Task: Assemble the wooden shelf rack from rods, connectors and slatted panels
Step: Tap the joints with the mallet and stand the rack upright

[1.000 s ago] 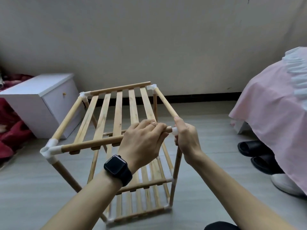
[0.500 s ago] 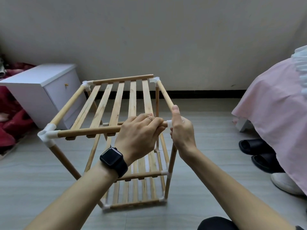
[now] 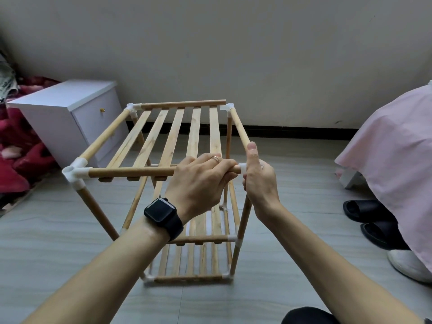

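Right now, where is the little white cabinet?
In the head view, the white cabinet stands on the floor at far left, between the red blanket and the wooden rack, near the wall.

The rack's rods (image 3: pixel 131 171) and slats (image 3: pixel 194 129) are pale, matt bare wood; its corner connectors (image 3: pixel 76 171) are smooth white plastic (slightly glossy). The floor (image 3: pixel 304 202) shows grey wood-grain planks, the bedcover (image 3: pixel 392 146) soft pink cloth.
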Demonstrator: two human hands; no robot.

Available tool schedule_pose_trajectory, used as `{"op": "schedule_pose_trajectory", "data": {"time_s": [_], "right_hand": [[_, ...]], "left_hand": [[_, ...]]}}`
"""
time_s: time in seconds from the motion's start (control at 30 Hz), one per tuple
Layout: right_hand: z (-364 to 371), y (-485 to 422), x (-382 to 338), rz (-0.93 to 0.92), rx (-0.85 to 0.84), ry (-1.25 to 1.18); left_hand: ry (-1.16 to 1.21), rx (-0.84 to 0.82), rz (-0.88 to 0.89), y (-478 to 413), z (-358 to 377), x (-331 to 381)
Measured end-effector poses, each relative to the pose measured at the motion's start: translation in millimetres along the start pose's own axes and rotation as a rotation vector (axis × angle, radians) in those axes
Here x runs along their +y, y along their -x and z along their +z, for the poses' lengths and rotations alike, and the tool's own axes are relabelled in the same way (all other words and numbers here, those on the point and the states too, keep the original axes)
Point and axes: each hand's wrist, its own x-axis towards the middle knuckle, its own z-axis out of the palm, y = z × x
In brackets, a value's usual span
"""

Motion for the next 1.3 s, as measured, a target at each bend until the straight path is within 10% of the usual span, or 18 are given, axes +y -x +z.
{"op": "schedule_pose_trajectory", "data": {"time_s": [0.43, 0.83, 0.9, 1.1, 1.3], "right_hand": [[24, -5, 0, -0.012, 0.011, 0.060], [50, 51, -2, -0.069, -0.949, 0.090], [37, 44, -6, -0.140, -0.863, 0.109], [-17, -28, -14, -0.174, 0.243, 0.075], [-27, -73, -2, 0.074, -0.204, 0.143]], "left_hand": [[0.012, -0.007, 0.050, -4, 3, -22], [0.077, -0.398, -0.539, 30, -63, -87], [0.034, -0.457, -0.567, 38, -72, -88], [-0.002, -0.453, -0.414, 18, -63, -34], [-0.257, -0.187, -0.288, 11, -27, -21]]}}
